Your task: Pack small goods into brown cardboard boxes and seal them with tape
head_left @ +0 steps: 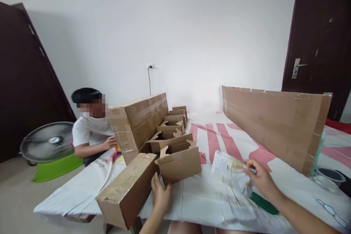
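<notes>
My right hand (260, 179) is closed on the edge of a clear plastic packet (231, 170) with white, printed-looking parts. Motion blurs the packet, so its contents cannot be made out. Below it, a dark green object (264, 203) lies on the cloth. My left hand (160, 194) has thumb and fingers apart at the lower left corner of the nearest open cardboard box (179, 164); whether it presses on the box I cannot tell. Just left of that hand lies a long closed cardboard box (127, 186).
More open boxes (168, 133) run back in a row beside a tall cardboard stack (139, 117). A cardboard panel (274, 124) stands at right, near a clear tub (330, 175). Another person (93, 131) sits at left by a fan (51, 142). A pink-and-white cloth (192, 201) covers the table.
</notes>
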The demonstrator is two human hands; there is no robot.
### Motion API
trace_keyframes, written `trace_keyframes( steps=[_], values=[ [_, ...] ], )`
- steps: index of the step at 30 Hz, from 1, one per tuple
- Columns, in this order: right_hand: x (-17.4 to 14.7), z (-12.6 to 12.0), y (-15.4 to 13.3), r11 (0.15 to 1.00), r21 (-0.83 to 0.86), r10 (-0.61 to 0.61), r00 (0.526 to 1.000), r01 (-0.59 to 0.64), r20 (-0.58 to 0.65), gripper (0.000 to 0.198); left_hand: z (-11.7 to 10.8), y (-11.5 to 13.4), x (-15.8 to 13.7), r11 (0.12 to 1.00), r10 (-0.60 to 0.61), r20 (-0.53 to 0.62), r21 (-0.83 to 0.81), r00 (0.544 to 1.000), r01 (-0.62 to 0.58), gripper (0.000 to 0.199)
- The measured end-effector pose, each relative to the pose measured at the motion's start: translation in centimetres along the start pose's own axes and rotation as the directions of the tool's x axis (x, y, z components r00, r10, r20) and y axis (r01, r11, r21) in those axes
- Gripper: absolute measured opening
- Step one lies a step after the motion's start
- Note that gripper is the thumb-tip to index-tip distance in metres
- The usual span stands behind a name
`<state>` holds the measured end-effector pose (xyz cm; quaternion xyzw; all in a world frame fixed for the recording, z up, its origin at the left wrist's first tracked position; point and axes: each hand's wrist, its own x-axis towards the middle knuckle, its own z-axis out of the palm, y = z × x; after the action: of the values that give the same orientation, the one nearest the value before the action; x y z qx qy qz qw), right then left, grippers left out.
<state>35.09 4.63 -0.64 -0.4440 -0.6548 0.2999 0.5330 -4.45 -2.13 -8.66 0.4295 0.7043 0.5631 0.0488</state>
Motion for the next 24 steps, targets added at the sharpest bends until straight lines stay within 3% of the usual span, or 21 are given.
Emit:
trace_keyframes(
  steps=[3, 4, 6, 8, 10, 11, 13, 14, 16, 18, 21, 24],
  values=[
    [-2.9, 2.6, 1.9, 0.999, 0.003, -0.040, 0.995, 0.040, 0.090, 0.021, 1.3, -0.4, -3.8, 0.999, -0.009, -0.031, 0.041, 0.999, 0.011, 0.069],
    [-3.7, 3.4, 2.5, 0.998, 0.002, -0.057, 0.995, 0.057, 0.080, 0.018, 1.8, -0.5, -5.0, 0.999, 0.015, 0.022, 0.032, 1.000, -0.016, 0.062],
    [-5.0, 4.6, 4.1, 0.998, 0.007, -0.054, 0.999, 0.054, 0.005, 0.025, 3.0, -0.6, -7.0, 0.997, 0.070, 0.256, -0.038, 0.964, -0.062, 0.052],
    [-6.4, 5.3, 6.1, 0.999, 0.042, -0.007, 0.999, 0.009, -0.051, 0.055, 4.3, -0.7, -8.4, 0.989, 0.138, 0.519, -0.118, 0.844, -0.089, 0.056],
    [-7.9, 5.6, 8.3, 0.998, 0.058, 0.041, 0.999, -0.039, -0.025, 0.081, 5.7, -0.4, -9.3, 0.976, 0.213, 0.679, -0.177, 0.703, -0.124, 0.073],
    [-8.7, 5.6, 9.2, 0.997, 0.040, 0.066, 0.998, -0.066, 0.003, 0.086, 6.3, -0.1, -9.6, 0.970, 0.240, 0.713, -0.201, 0.659, -0.136, 0.082],
    [-9.8, 5.3, 10.3, 0.993, -0.026, 0.115, 0.992, -0.113, 0.060, 0.082, 7.7, 1.1, -9.9, 0.969, 0.243, 0.744, -0.222, 0.623, -0.113, 0.094],
    [-9.9, 5.1, 10.3, 0.991, -0.050, 0.127, 0.989, -0.123, 0.080, 0.074, 8.4, 2.0, -9.8, 0.973, 0.215, 0.741, -0.216, 0.636, -0.077, 0.095],
    [-8.7, 4.7, 9.5, 0.993, -0.042, 0.117, 0.987, -0.113, 0.110, 0.059, 9.9, 4.5, -9.0, 0.981, 0.141, 0.695, -0.192, 0.705, -0.007, 0.090],
    [-5.3, 4.3, 7.8, 0.996, -0.001, 0.091, 0.990, -0.092, 0.103, 0.052, 11.6, 7.5, -6.9, 0.984, 0.105, 0.616, -0.179, 0.781, 0.008, 0.080],
    [2.5, 4.2, 5.8, 0.985, -0.002, 0.172, 0.983, -0.172, 0.056, 0.048, 14.7, 12.3, -1.9, 0.983, 0.143, 0.582, -0.174, 0.800, -0.050, 0.077],
    [9.1, 4.1, 5.8, 0.963, -0.018, 0.268, 0.963, -0.268, 0.012, 0.038, 17.7, 15.8, 2.1, 0.984, 0.160, 0.595, -0.160, 0.788, -0.079, 0.077]
  ],
)
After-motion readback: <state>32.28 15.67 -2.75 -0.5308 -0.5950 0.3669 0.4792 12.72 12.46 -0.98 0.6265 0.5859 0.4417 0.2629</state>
